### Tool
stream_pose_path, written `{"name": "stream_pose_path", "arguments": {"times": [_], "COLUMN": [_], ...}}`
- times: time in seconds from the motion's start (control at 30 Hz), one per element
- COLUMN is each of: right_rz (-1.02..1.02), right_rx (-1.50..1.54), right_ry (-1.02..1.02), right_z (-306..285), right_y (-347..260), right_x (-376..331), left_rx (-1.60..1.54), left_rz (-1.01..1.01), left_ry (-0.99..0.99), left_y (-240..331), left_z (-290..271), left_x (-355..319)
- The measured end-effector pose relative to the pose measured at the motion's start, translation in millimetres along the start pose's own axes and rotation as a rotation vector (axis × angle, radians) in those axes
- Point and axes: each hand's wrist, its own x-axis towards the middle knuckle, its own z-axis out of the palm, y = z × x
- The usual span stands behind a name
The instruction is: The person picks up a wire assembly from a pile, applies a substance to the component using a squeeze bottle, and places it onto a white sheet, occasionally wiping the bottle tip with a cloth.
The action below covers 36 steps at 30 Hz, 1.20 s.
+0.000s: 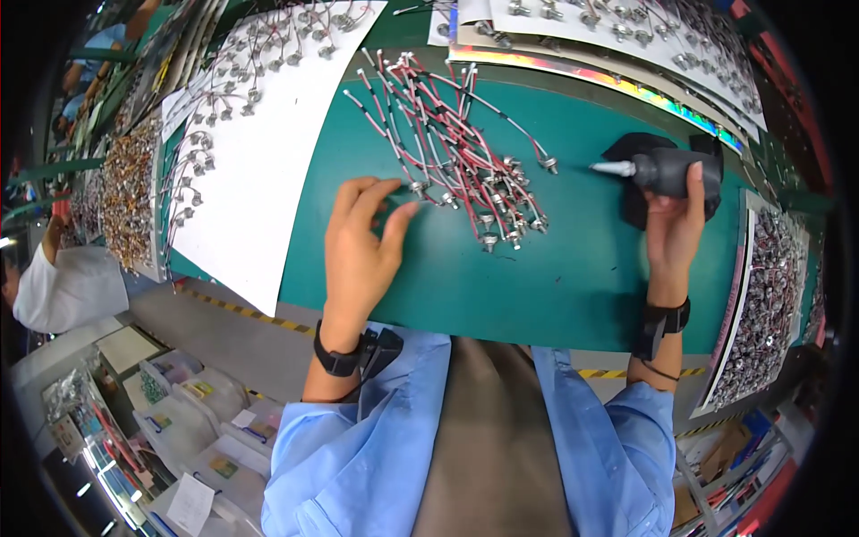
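Observation:
My left hand (pixel 360 246) is at the left edge of a pile of small metal components with red, white and black wire leads (pixel 456 148). Its thumb and forefinger are apart, right beside one metal component (pixel 418 188); whether a fingertip touches it I cannot tell. The pile lies on the green work mat (pixel 537 286), metal ends toward me, white connectors pointing away. One wired component (pixel 548 165) sits a little apart on the right. My right hand (pixel 673 237) grips a dark squeeze bottle (pixel 662 170), tilted sideways, its pale nozzle pointing left toward the pile. A black cloth-like thing (pixel 637 143) lies behind the bottle.
A white sheet (pixel 259 179) on the left carries rows of wired components. More white sheets with components (pixel 617 31) lie at the back right. Trays of many small metal parts stand at the right (pixel 761 304) and far left (pixel 131 201). Another person's white sleeve (pixel 76 291) shows at left.

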Motion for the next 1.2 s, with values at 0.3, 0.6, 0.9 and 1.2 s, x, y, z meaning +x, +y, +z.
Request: {"name": "stream_pose_path", "arguments": {"times": [0.3,0.6,0.9,1.2], "right_rz": [-0.349,-0.407,-0.358,-0.441], "right_rx": [-0.08,-0.097,0.03,-0.414], "right_ry": [0.137,0.064,-0.168,-0.12], "right_z": [22,87,114,131], "right_y": [-31,-33,7,24], "right_x": [-6,-31,-41,-54], "left_rx": [0.021,-0.868,-1.124,-1.082], "left_rz": [-0.047,-0.222,-0.207,-0.086], "left_ry": [-0.14,-0.045,-0.096,-0.119], "left_y": [-15,6,20,10], "left_z": [11,-30,27,41], "left_x": [14,46,60,46]}}
